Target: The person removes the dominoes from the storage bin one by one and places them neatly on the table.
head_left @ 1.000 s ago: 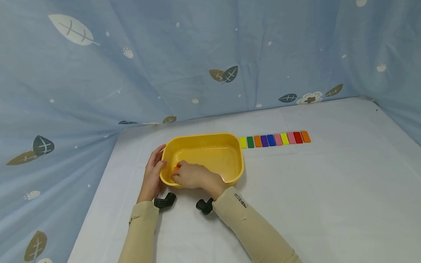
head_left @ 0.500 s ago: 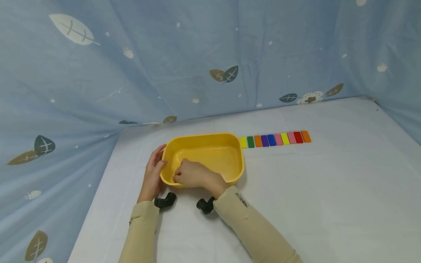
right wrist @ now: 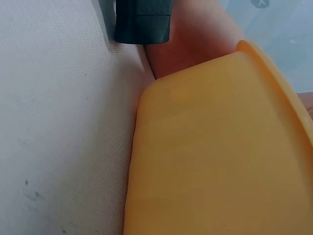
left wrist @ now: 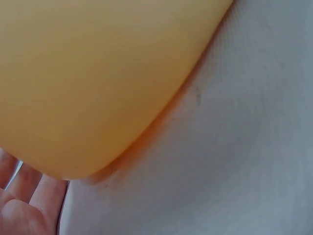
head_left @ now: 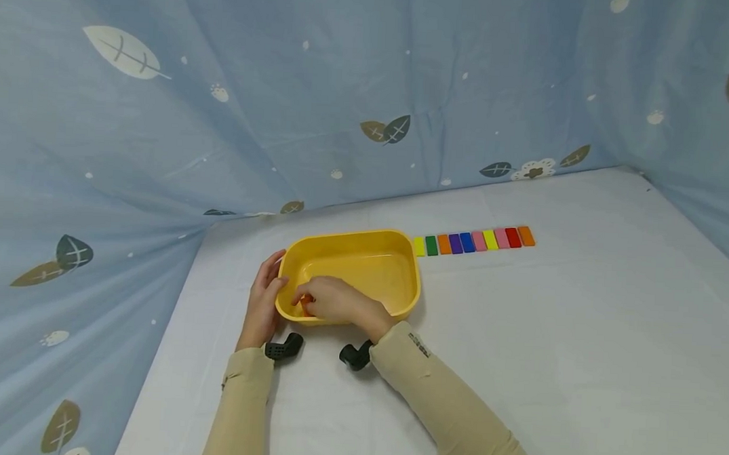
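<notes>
My left hand [head_left: 265, 308] grips the left end of a yellow plastic basin [head_left: 364, 235], thumb at the rim and fingers along the outer wall. In the left wrist view, part of this hand [left wrist: 36, 208] shows below the basin's blurred wall [left wrist: 88, 88]. My right hand [head_left: 339, 301] reaches over the near rim into the basin's near left corner. There its curled thumb and forefinger hold a small orange block [head_left: 305, 305], partly hidden by the fingers. The right wrist view shows mostly the basin's outer wall [right wrist: 210, 147], so the right hand's grasp is not visible there.
To the basin's right lies a row of several flat coloured blocks [head_left: 466, 243] on the white-covered table [head_left: 518, 349]. Black wrist cameras sit under both sleeves, the left one [head_left: 284, 347] near the basin. A blue leaf-print curtain [head_left: 321, 103] hangs behind the table.
The right hand's fingers have shifted inside the basin corner; the forefinger now reaches farther left. The orange block, hidden half a second ago, shows again. The left hand stays on the basin.
</notes>
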The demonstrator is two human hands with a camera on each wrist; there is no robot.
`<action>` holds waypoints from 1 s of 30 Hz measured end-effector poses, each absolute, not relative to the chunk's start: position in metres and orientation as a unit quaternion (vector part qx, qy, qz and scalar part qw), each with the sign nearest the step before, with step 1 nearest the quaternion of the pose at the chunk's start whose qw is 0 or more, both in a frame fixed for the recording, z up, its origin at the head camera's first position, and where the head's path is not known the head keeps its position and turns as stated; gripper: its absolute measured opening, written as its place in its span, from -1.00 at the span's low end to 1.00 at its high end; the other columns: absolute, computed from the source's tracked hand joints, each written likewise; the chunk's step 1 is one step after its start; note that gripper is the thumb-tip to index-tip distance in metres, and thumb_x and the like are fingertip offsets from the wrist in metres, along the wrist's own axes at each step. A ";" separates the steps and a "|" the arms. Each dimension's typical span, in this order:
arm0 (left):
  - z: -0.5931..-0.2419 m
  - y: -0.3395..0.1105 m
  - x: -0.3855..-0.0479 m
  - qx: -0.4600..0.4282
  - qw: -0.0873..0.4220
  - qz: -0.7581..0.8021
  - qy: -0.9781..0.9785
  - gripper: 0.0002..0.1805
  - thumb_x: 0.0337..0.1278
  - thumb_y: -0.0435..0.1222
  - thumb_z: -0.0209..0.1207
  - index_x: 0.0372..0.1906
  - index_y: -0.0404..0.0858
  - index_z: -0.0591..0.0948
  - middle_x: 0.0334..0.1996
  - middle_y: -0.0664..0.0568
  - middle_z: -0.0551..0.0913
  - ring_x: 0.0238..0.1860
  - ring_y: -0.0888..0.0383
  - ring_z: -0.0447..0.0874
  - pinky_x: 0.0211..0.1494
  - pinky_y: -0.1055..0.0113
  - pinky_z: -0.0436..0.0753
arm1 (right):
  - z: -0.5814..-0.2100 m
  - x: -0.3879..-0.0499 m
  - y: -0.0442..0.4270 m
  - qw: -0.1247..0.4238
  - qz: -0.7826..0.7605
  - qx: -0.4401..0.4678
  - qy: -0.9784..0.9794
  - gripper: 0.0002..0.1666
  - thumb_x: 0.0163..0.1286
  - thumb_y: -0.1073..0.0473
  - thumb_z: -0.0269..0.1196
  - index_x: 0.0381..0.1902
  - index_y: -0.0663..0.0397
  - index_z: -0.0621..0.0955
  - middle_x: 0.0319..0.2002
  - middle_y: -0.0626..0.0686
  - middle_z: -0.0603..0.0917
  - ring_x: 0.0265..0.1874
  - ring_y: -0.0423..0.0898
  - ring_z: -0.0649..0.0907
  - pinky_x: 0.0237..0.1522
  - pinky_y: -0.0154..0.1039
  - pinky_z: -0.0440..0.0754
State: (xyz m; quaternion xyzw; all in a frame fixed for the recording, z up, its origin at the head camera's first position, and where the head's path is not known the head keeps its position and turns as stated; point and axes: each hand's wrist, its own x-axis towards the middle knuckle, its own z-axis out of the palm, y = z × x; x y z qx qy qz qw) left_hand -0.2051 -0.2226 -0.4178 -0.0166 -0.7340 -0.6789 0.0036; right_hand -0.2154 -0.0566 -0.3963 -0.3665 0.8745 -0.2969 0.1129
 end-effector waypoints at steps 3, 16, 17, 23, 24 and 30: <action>-0.417 -0.224 -0.206 -0.022 0.006 -0.682 -0.731 -0.46 0.20 -0.38 -0.17 0.31 -0.05 0.18 0.26 0.02 0.21 0.20 0.02 0.23 0.13 0.34 0.39 | -0.394 -0.215 -0.057 0.093 -0.300 -0.367 0.875 -0.67 0.26 0.20 0.09 -0.01 -0.04 0.54 -0.46 -0.18 0.50 -0.44 -0.24 0.45 -0.32 -0.47 0.39; -0.422 -0.225 -0.209 0.000 -0.006 -0.672 -0.741 -0.47 0.20 -0.34 -0.14 0.29 0.02 0.21 0.26 0.10 0.21 0.20 0.09 0.25 0.13 0.34 0.39 | -0.385 -0.206 -0.019 0.042 -0.470 -0.273 0.839 -0.66 0.24 -0.01 0.14 -0.03 -0.13 0.52 -0.33 -0.21 0.51 -0.46 -0.23 0.51 -0.47 -0.41 0.52; -0.423 -0.224 -0.209 0.003 -0.008 -0.671 -0.742 -0.47 0.20 -0.34 -0.15 0.28 0.03 0.22 0.26 0.10 0.21 0.21 0.09 0.25 0.14 0.33 0.38 | -0.385 -0.205 -0.012 0.038 -0.472 -0.273 0.837 -0.66 0.24 -0.01 0.13 -0.03 -0.12 0.52 -0.32 -0.21 0.51 -0.42 -0.23 0.51 -0.46 -0.42 0.53; -0.420 -0.223 -0.207 0.000 -0.001 -0.671 -0.741 -0.48 0.21 -0.34 -0.16 0.29 0.02 0.22 0.26 0.11 0.21 0.20 0.10 0.25 0.13 0.36 0.39 | -0.381 -0.204 0.038 0.012 -0.498 -0.265 0.825 -0.67 0.29 0.05 0.09 0.00 -0.07 0.52 -0.22 -0.17 0.48 -0.40 -0.16 0.57 -0.52 -0.38 0.58; -0.420 -0.223 -0.207 -0.002 0.000 -0.671 -0.741 -0.48 0.21 -0.34 -0.17 0.29 0.01 0.22 0.26 0.11 0.22 0.20 0.10 0.26 0.12 0.37 0.39 | -0.381 -0.205 0.046 0.007 -0.499 -0.262 0.826 -0.68 0.29 0.07 0.08 0.00 -0.08 0.52 -0.21 -0.16 0.48 -0.43 -0.13 0.58 -0.54 -0.37 0.58; -0.421 -0.223 -0.206 -0.011 -0.002 -0.675 -0.738 -0.48 0.22 -0.34 -0.17 0.29 -0.01 0.20 0.24 0.12 0.23 0.17 0.12 0.29 0.08 0.42 0.42 | -0.377 -0.213 0.105 -0.017 -0.484 -0.230 0.844 -0.67 0.30 0.15 0.08 0.03 -0.16 0.48 -0.18 -0.10 0.43 -0.49 -0.01 0.58 -0.61 -0.29 0.58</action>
